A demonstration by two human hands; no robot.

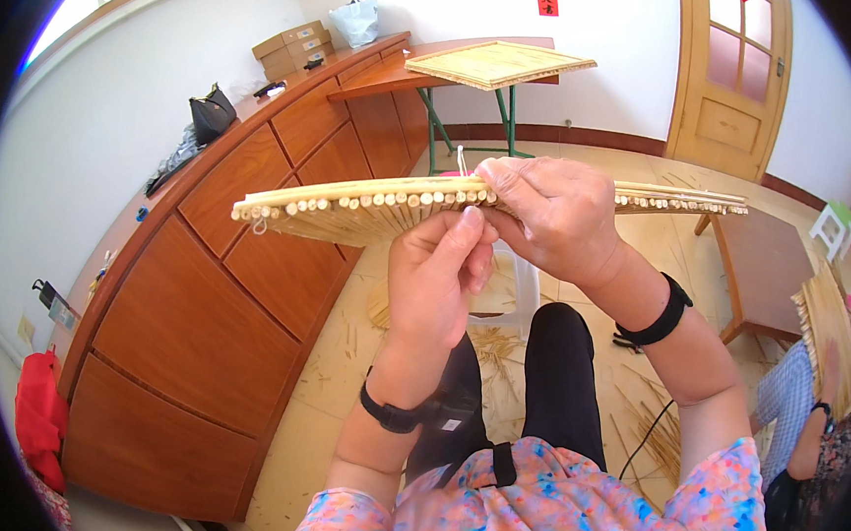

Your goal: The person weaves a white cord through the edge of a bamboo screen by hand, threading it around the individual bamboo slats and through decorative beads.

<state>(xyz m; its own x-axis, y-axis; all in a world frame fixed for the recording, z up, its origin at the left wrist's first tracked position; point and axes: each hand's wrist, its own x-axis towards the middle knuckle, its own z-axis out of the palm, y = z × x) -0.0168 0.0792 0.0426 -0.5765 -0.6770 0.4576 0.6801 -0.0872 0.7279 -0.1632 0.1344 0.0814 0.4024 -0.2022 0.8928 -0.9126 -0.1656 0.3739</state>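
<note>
A panel of plant stalks (371, 199) is held up before me, its row of cut stalk ends facing me. My right hand (565, 220) grips the near edge, thumb on top and fingers underneath. Just below that edge, close to the right fingers, is my left hand (436, 274). Its thumb is pressed to its curled fingers; whatever may be between them is hidden. A white cord (462, 161) sticks up above the panel beside my right thumb. At the panel's left corner hangs a small cord loop (259, 226).
A white plastic stool (524, 287) stands below the panel. Loose stalks (654, 437) litter the tiled floor. Wooden cabinets (196, 323) line the left. Another stalk panel (499, 63) lies on the far table. At right are a low brown table (762, 267) and a person holding a stalk bundle (832, 331).
</note>
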